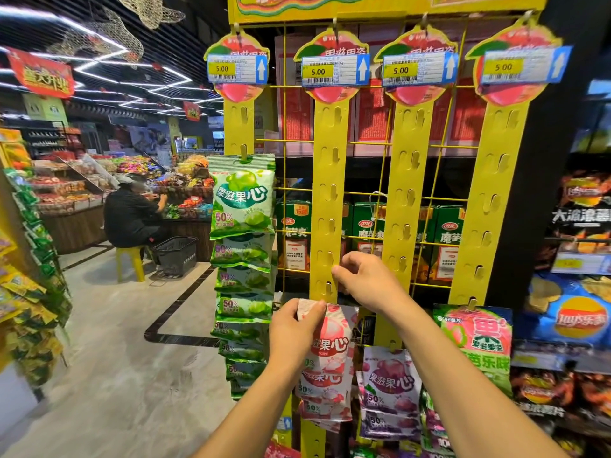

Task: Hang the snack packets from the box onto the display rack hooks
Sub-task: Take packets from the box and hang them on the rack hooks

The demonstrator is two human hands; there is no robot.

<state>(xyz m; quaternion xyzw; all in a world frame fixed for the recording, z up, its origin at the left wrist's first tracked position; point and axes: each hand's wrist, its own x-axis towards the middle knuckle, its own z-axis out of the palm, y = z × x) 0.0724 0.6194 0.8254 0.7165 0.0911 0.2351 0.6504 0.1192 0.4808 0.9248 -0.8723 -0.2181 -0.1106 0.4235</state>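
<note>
A yellow display rack [330, 200] carries four hanging strips with hook tabs. My left hand [294, 328] pinches the top edge of a pink snack packet [330, 345] just below the second strip's lower end. My right hand [367, 279] has its fingers curled at a hook tab near the bottom of that same strip. More pink packets [325, 411] hang beneath the held one. Green packets [243, 200] fill the first strip, purple packets [390, 385] hang low on the third, and a green-and-pink packet [476, 338] hangs on the fourth. The box is out of view.
Price tags [334, 71] hang at the top of each strip. Shelves of chip bags [575, 322] stand to the right. At the left, a person sits on a yellow stool [130, 259] beside a black basket [175, 254]. Another snack rack [29, 266] lines the far left edge.
</note>
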